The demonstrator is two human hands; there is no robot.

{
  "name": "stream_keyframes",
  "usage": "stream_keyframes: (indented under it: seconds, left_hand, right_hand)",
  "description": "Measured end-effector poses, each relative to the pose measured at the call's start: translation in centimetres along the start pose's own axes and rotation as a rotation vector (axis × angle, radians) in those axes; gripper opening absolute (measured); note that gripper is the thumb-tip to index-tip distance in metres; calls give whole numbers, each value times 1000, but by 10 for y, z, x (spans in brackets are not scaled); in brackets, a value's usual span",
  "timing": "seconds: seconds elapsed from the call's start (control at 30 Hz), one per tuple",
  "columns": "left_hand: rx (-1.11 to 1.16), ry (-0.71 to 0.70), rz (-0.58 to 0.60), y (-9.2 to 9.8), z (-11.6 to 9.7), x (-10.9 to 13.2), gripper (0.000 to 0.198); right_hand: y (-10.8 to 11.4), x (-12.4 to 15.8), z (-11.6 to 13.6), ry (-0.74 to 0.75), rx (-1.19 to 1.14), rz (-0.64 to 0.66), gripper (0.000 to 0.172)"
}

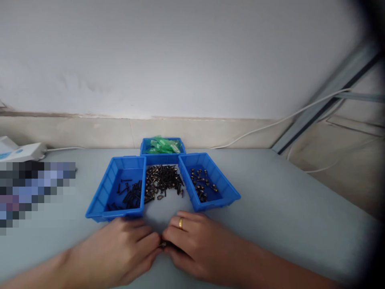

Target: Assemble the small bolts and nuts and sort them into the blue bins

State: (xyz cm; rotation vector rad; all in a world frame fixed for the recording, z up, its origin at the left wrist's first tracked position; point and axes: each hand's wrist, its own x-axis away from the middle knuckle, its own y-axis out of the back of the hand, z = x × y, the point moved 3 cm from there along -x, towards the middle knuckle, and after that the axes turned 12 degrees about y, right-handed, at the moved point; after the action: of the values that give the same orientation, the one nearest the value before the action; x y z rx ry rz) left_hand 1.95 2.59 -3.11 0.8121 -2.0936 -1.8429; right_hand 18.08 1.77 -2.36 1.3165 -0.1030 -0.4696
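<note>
My left hand (126,249) and my right hand (195,245) meet fingertip to fingertip on the grey table (285,208), just in front of a loose pile of dark screws (162,182). Both hands are pinched closed around a small dark part (164,243) between them; I cannot make out what it is. My right hand wears a gold ring. A blue tray on the left (104,192) holds several black screws. A blue tray on the right (224,188) holds several small dark fasteners.
A third blue tray (146,146) with green plastic pieces stands behind the pile near the wall. A white device (21,152) lies at far left above a blurred patch. A white cable (270,124) runs along the wall at right.
</note>
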Motion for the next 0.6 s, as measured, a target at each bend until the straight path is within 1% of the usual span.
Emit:
stream_keyframes:
  seconds: [0.27,0.47,0.6]
  left_hand:
    - [8,2,26,-1,1,0,35]
    - [3,-6,2,0,0,0,34]
    - [11,-2,22,0,0,1,34]
  right_hand:
    - [-1,1,0,1,18,-6,12]
    - [0,0,0,5,14,-8,12]
    - [0,0,0,-1,-3,-10,11]
